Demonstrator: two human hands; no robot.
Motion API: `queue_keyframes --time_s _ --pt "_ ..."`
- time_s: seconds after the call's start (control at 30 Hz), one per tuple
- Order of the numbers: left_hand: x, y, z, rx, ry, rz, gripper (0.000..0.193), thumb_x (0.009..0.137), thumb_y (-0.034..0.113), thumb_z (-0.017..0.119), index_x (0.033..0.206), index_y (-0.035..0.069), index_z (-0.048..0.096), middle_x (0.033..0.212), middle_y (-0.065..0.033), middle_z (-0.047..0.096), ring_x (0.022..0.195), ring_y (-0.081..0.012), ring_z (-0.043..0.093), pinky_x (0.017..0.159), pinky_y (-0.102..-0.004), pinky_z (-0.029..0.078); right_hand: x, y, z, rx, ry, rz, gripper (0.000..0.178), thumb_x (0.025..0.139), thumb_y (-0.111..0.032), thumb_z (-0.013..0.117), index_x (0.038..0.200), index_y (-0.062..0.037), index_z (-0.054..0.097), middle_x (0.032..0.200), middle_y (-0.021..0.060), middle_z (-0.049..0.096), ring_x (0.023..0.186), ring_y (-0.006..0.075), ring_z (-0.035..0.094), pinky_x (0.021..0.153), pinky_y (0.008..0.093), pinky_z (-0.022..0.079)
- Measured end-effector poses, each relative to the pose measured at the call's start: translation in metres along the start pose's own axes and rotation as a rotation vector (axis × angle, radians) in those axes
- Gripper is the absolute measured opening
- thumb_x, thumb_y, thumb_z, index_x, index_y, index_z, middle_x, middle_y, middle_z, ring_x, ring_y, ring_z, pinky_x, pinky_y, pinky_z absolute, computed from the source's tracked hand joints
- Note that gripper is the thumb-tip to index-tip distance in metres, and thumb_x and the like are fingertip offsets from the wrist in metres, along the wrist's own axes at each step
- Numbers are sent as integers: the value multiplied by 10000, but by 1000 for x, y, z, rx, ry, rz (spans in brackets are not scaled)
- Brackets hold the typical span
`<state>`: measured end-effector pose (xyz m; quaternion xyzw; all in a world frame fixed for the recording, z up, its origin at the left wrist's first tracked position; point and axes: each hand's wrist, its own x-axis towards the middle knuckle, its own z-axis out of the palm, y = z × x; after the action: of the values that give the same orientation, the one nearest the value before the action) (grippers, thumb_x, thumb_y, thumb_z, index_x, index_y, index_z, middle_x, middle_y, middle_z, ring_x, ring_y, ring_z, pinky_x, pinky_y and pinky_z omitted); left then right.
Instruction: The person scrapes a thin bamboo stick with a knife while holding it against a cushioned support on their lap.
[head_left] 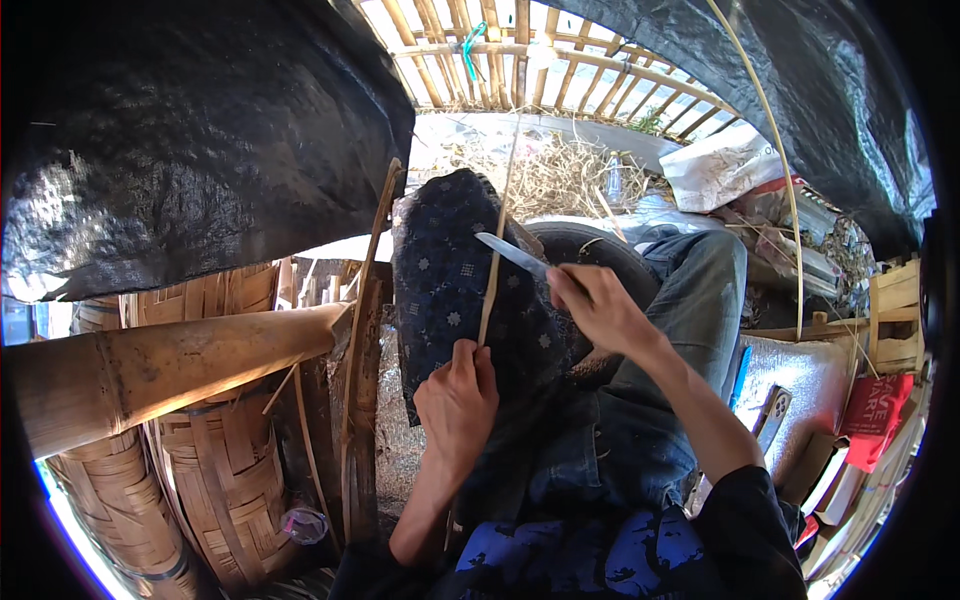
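A long, thin bamboo strip (490, 290) runs away from me over a dark patterned cloth (430, 265) spread across my left leg. My left hand (458, 400) is closed round the strip's near part, the thumb and fingers pinching it. In my right hand (605, 310) is a knife (512, 253), its handle hidden inside the closed fingers. The knife's pale blade points up and left and crosses the strip, farther out than my left hand. Whether the edge bites into the strip, I cannot tell.
A thick bamboo pole (180, 365) juts in from the left above woven bamboo baskets (215, 470). Black sheeting (200, 130) hangs at the upper left. Shavings (560, 170) litter the ground ahead, before a bamboo fence (500, 60). On the right lie a tool (772, 420) and a red bag (875, 420).
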<state>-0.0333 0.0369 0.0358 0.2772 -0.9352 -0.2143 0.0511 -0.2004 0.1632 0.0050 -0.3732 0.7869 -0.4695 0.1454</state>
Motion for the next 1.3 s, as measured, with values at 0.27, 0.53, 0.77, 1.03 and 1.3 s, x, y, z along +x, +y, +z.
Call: queue_keyframes --time_s 0.27,0.53,0.77,1.03,1.3 --pt "-12 2 15 -89 -3 -13 147 909 148 546 823 64 463 577 -135 578 505 -331 593 430 -416 442 50 21 -8 -402 -125 203 276 938 -206 519 790 20 579 613 238 549 589 421 561 543 479 411" --pt "-11 -3 20 -171 -43 -11 141 908 117 548 822 57 454 561 -150 559 509 -348 582 433 -430 419 37 38 -4 -344 -261 38 384 967 -267 483 726 20 569 608 231 552 516 393 552 493 448 412" --pt "-12 -2 20 -184 -43 -8 160 904 107 552 802 53 442 548 -164 546 497 -355 573 428 -431 412 34 35 -9 -223 -381 220 390 975 -300 463 784 20 580 640 240 560 597 417 570 556 458 426" --pt "-9 -2 19 -190 36 -21 163 876 89 586 795 50 450 540 -167 554 507 -357 587 431 -427 425 -13 15 13 -19 -431 233 374 981 -312 450 879 -4 634 672 245 577 618 415 566 581 467 416" --pt "-9 5 15 -202 49 -54 157 861 95 607 780 62 477 537 -141 561 491 -337 587 418 -404 417 25 13 -15 -168 -78 -7 351 962 -247 490 752 24 564 618 215 576 524 382 561 517 464 430"
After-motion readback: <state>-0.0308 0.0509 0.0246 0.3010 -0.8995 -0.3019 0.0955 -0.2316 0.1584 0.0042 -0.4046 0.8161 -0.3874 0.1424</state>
